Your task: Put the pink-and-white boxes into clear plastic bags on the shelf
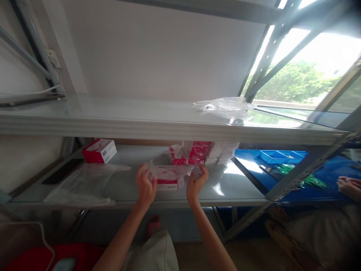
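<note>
On the middle shelf, a red and white box point(166, 185) lies between my hands with a clear plastic bag point(182, 172) over or around it; which of the two cannot be made out. My left hand point(146, 186) curls its fingers on the bag at the box's left end. To the right, my right hand point(196, 185) has bent fingers pinching the bag's other side, a little away from the box. Just behind stand more red and white boxes point(199, 150), several of them wrapped in clear plastic.
Left on the shelf are a flat clear bag point(81, 184), a dark phone-like slab point(63, 171) and another box point(99, 150). The upper shelf point(126, 113) overhangs, carrying a crumpled bag point(225, 107). Beyond the post are a blue tray point(282, 156), green packets point(306, 177) and another person's hand point(349, 186).
</note>
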Demonstrator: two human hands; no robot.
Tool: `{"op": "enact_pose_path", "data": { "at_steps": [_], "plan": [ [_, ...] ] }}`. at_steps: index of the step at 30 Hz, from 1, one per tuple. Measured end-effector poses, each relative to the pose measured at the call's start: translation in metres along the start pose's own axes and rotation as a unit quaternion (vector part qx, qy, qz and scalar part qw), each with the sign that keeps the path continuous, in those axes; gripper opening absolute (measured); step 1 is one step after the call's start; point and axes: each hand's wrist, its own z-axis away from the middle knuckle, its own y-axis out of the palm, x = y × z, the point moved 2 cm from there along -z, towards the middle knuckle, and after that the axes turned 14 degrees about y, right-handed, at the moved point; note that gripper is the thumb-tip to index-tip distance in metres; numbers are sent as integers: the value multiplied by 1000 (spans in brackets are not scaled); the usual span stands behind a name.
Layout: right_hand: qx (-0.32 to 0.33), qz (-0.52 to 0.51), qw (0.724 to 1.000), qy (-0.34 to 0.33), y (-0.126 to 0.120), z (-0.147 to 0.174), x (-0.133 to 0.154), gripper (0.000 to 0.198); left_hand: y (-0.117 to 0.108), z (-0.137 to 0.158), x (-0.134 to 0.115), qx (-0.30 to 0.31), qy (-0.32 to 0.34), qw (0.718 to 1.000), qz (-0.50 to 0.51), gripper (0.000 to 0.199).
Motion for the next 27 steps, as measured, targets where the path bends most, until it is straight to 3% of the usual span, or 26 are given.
{"op": "enact_pose_path", "data": {
  "at_steps": [2, 3, 5, 6, 8, 10, 14, 18, 20, 24, 27],
  "plan": [
    [94, 71, 980, -159, 5, 9, 24, 40, 9, -9, -25, 168, 176, 970, 15, 35],
    [170, 109, 950, -240, 10, 14, 34, 40, 11, -13, -31, 232, 221, 947, 6, 35],
    [288, 183, 870, -355, 19, 20, 47, 38, 11, -21, -30, 296, 247, 922, -37, 34],
    [315, 218, 839, -387, 22, 21, 49, 35, 8, -23, -27, 308, 248, 917, -58, 33],
    [324, 280, 804, -412, 24, 21, 47, 24, -1, -21, -21, 320, 263, 907, -78, 29],
    [321, 331, 788, -408, 21, 20, 37, 22, -14, -12, -18, 328, 284, 898, -77, 25],
    [330, 380, 779, -374, 7, 25, 14, 26, -32, 22, -25, 328, 311, 889, -67, 24],
    [350, 369, 758, -408, -4, 37, 1, 25, -32, 53, -27, 326, 356, 875, -29, 25],
    [338, 345, 756, -442, -6, 40, 1, 22, -28, 57, -22, 334, 329, 883, -26, 25],
    [362, 279, 723, -518, -1, 42, 2, 19, -27, 46, 0, 354, 178, 914, -86, 25],
    [385, 282, 712, -516, 1, 37, -2, 23, -27, 38, 14, 365, 93, 917, -134, 28]
  ]
}}
